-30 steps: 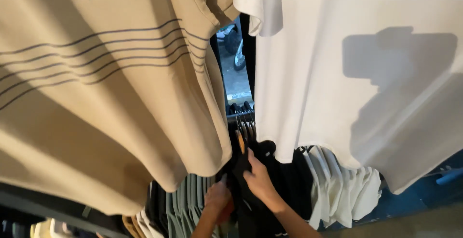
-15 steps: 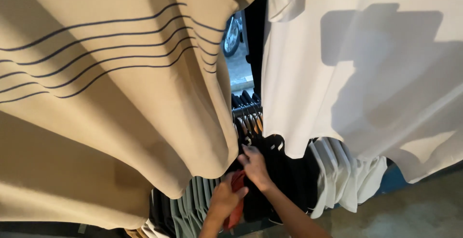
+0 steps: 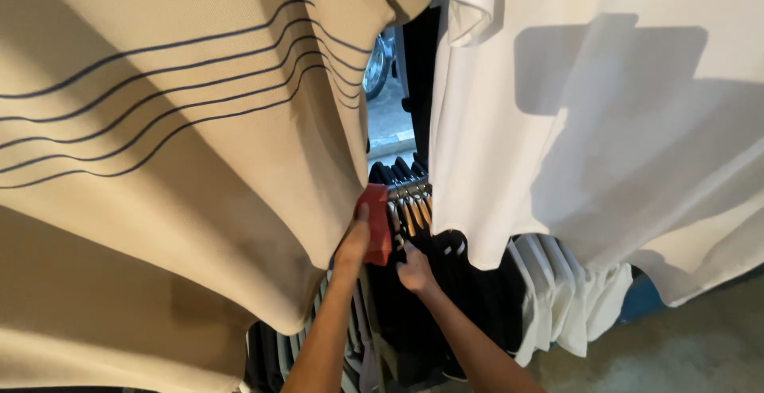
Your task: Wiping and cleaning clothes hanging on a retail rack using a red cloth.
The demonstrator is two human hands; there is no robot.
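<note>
Red cloth [image 3: 376,222] in left hand [image 3: 352,243] — right hand [image 3: 414,272] among racked hangers [image 3: 410,206].

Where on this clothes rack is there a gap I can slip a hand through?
One open slot: between the hanging beige striped shirt and white shirt, above the hangers. Below it is crowded: left hand on a red garment, right hand among packed dark clothes.

Striped shirt [image 3: 159,162] hangs left, plain shirt [image 3: 605,122] right, a gap between them; through the gap, below, a rail of hangers [image 3: 410,194] with folded-looking garments [image 3: 549,281] under it, left hand [image 3: 352,243] beside right hand [image 3: 414,272] at the rail
</note>
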